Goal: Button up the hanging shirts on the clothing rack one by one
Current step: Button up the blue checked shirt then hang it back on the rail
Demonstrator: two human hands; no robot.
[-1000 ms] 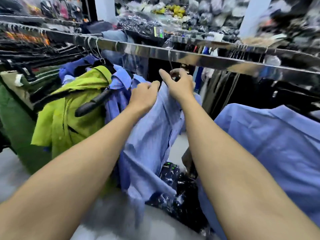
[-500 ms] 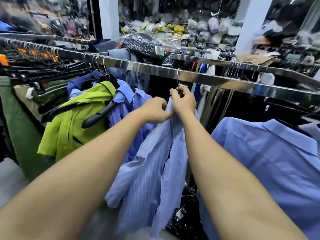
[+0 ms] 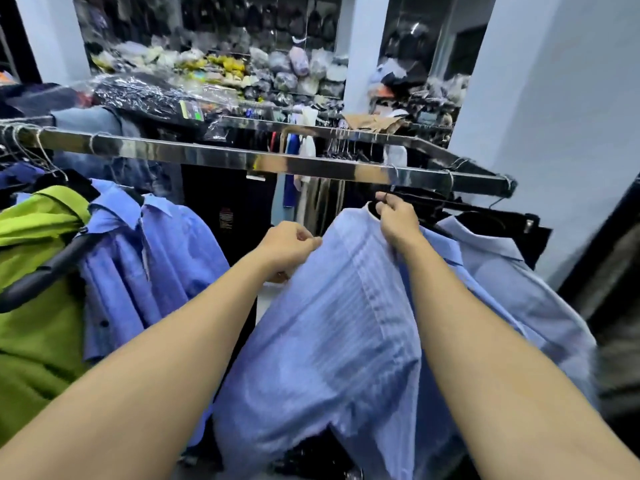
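Bagged stock and dark garments crowd the shelves behind our chrome clothing rack point(image 3: 221, 155), which runs across the view at chest height. We have the striped blue shirt point(image 3: 329, 323) between our forearms, hanging from the rail with its placket running down the middle. Our right hand point(image 3: 398, 220) is up at the collar, fingers pinched around the neck of the black hanger point(image 3: 429, 202). Our left hand point(image 3: 287, 245) is curled on the shirt's left shoulder edge, gripping the cloth. The hands sit apart, one on each side of the collar, with the shirt body draped below and between them. From here the likeliest trouble, as we judge it, is the hanger: if we tug sideways while the hook is only loosely on the rail, the shirt could slip off or bunch against the plain blue shirt point(image 3: 512, 278) just to its right. Cloth this soft also twists easily, so we could match a button to the wrong hole. Whether any buttons are fastened we cannot tell. To the left hang another blue shirt point(image 3: 166, 258) and a green garment point(image 3: 38, 306).
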